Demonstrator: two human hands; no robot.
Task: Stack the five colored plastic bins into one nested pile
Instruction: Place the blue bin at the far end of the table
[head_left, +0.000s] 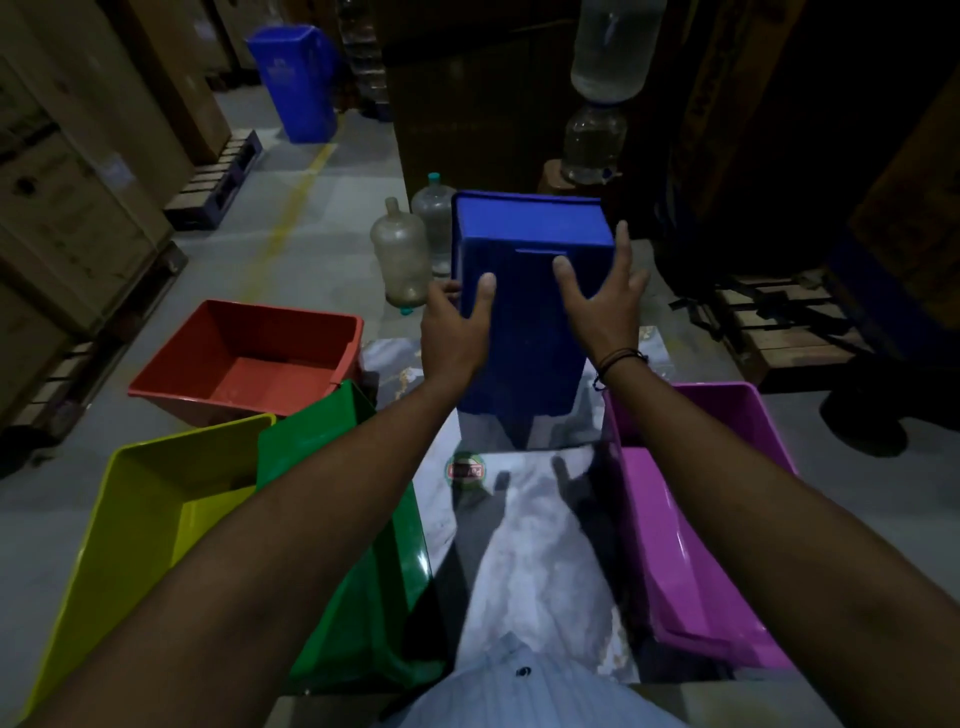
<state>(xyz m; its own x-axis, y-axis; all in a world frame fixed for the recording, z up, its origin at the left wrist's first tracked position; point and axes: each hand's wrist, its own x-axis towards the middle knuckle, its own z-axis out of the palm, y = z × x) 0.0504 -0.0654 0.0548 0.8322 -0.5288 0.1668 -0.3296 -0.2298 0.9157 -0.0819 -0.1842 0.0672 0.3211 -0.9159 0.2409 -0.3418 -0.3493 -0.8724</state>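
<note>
A blue bin (527, 312) stands on a shiny table (530, 545) ahead of me, tipped so its base faces me. My left hand (454, 322) wraps its left edge, thumb on the face and fingers behind. My right hand (602, 296) is spread wide against the right side of the blue bin, fingers apart. A red bin (249, 358) sits open at the left, a yellow bin (150, 514) and a green bin (363, 545) lie nearer me on the left, and a purple bin (691, 525) lies at the right.
Empty clear water jugs (402, 254) stand on the floor behind the blue bin. A large blue trash bin (298, 78) is far back left. Cardboard boxes line the left wall, and wooden pallets (779, 327) sit at the right.
</note>
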